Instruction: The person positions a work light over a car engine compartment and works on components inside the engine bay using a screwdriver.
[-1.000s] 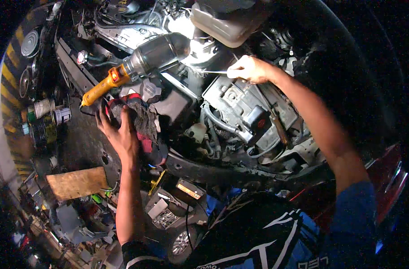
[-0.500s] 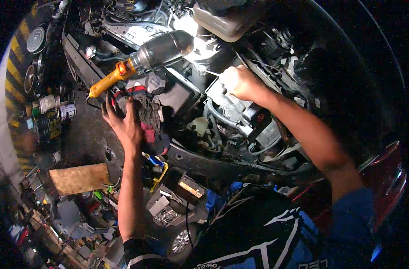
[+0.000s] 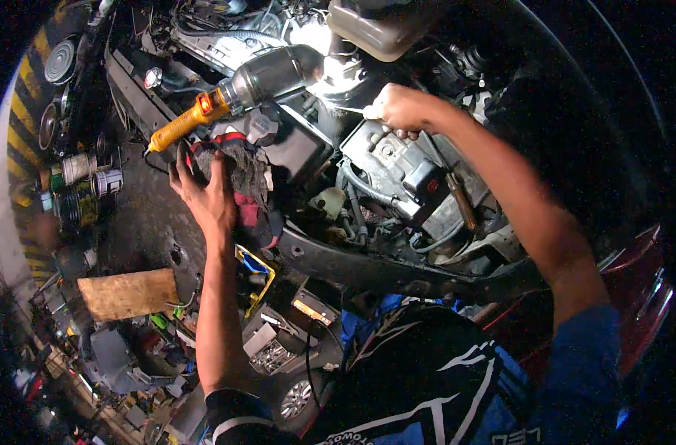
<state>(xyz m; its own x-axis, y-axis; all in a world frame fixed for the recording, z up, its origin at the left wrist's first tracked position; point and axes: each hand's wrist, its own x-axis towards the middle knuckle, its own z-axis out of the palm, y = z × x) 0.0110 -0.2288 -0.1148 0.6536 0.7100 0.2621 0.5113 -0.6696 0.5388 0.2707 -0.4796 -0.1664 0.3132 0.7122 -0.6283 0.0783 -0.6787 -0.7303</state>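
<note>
My right hand (image 3: 406, 111) is closed around a slim tool whose thin metal shaft (image 3: 347, 109) points left, toward a brightly lit metal part (image 3: 341, 81). The tool's handle is mostly hidden in the fist. Below that hand is a dusty car battery (image 3: 382, 152) with a dark terminal cover (image 3: 424, 180). A screwdriver (image 3: 461, 202) with an amber-brown handle lies across the battery. My left hand (image 3: 204, 199) rests with spread, bent fingers on a grey rag (image 3: 245, 174) with red and dark cloth. Just above it lies a lit work lamp (image 3: 193, 122) with a yellow handle.
A translucent reservoir (image 3: 378, 33) overhangs the far side of the engine bay. The bay's front rail (image 3: 353, 256) curves before me. Lower left, a wooden board (image 3: 129, 294), an open tool case (image 3: 275, 345) and several tins (image 3: 78, 169) stand among clutter.
My right hand has turned and shifted slightly up and right, uncovering the screwdriver on the battery. The shaft still points left. My left hand stays at the rag.
</note>
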